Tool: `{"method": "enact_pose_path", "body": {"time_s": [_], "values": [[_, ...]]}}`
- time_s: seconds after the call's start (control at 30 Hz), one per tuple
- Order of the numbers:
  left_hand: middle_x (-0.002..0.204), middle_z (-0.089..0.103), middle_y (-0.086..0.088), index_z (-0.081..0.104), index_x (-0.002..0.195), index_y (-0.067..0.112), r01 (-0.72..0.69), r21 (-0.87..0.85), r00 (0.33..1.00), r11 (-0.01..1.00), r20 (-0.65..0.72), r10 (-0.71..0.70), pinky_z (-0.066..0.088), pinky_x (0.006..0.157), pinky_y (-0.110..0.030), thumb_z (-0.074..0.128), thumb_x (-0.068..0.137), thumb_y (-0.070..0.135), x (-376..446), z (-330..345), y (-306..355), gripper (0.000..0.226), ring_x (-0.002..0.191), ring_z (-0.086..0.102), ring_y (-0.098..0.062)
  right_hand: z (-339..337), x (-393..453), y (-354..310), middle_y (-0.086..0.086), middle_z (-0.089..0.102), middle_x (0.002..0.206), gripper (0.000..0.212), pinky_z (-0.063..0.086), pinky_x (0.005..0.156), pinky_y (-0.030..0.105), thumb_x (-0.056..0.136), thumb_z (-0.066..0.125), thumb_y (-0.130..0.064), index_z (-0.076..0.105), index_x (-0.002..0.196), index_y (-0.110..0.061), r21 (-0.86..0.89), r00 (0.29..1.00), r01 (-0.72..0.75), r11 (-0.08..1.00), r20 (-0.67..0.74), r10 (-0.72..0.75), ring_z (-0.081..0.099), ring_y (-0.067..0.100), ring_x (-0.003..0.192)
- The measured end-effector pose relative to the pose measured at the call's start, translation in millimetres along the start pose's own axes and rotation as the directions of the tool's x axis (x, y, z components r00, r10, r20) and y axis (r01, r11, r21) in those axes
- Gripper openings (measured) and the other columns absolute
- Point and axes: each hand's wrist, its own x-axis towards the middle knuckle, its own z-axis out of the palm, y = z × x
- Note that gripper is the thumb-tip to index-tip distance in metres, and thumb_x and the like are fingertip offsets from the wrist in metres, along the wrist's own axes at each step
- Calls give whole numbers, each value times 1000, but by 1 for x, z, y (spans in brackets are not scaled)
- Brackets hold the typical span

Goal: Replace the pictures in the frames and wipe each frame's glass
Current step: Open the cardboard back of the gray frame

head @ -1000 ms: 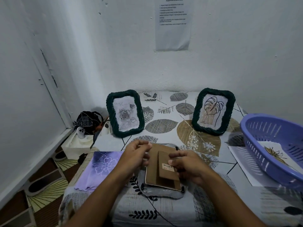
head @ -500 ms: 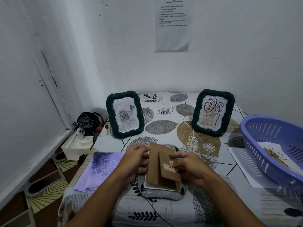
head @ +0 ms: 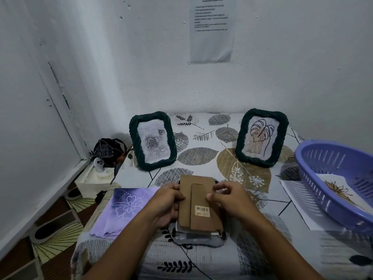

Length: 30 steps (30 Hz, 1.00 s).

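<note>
The person is working at the near edge of the table [head: 201,257], where a third frame [head: 198,240] is lying face down with its brown backing board [head: 198,203] uppermost. The left hand [head: 164,207] is gripping the board's left edge, fingers curled round it; the right hand [head: 230,200] is pinching the right edge, thumb on the folded stand. The board is looking light, thin and stiff — likely to flex, so the edges are the sound place to hold it. The glass beneath is judged fragile and is calling for support under the frame rim, not the middle. Hidden: the glass, the picture inside and the retaining tabs under the hands. Two green frames [head: 152,141] are standing upright at the back, well apart. The basket [head: 314,158] is being cut off at the right — its contents are only partly showing. A purple cloth [head: 125,207] is lying just beside the left hand.
</note>
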Motion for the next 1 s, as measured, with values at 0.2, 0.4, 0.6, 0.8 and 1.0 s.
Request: {"method": "enact_pose_path", "body": {"time_s": [0.2, 0.4, 0.6, 0.8, 1.0], "values": [[78, 66, -17, 53, 92, 7, 24, -40, 999, 999, 25, -23, 58, 52, -35, 35, 90, -12, -2, -2, 0, 26, 63, 64, -27, -3, -1, -4, 10, 65, 97, 40, 49, 48, 24, 78, 73, -3, 55, 111, -16, 137, 998, -56, 989, 20, 54, 67, 21, 73], [75, 69, -14, 55, 99, 4, -11, -16, 999, 1000, 42, 12, 58, 50, -34, 39, 93, -8, -10, 6, 4, 21, 60, 66, -23, -9, 0, -2, 18, 68, 96, 43, 51, 49, 28, 79, 66, 9, 58, 112, -16, 218, 993, -106, 970, 72, 92, 69, 23, 65], [97, 63, -12, 51, 119, 15, -281, 380, 948, 881, -31, 316, 53, 53, -28, 62, 89, 8, -17, 18, 0, 33, 69, 64, -19, -37, -2, 4, 17, 69, 90, 44, 52, 50, 30, 79, 63, 12, 59, 113, -16, 270, 991, -135, 953, 52, 126, 69, 28, 72], [142, 43, 16, 43, 140, 32, -586, 801, 766, 123, 497, 408, 32, 106, -23, 67, 71, 66, -19, 18, -11, 80, 128, 37, 2, -84, -9, 17, 18, 67, 99, 46, 54, 64, 40, 77, 65, 11, 61, 113, -17, 238, 984, -159, 958, -45, 175, 66, 36, 87], [158, -9, 11, 7, 153, 28, -639, 746, 734, -189, 664, 142, -16, 116, -36, 63, 64, 77, -13, 28, -29, 116, 144, -21, -8, -106, -13, 27, 18, 65, 97, 43, 55, 68, 45, 78, 65, 10, 59, 110, -19, 150, 975, -177, 973, -109, 194, 65, 35, 86]]}}
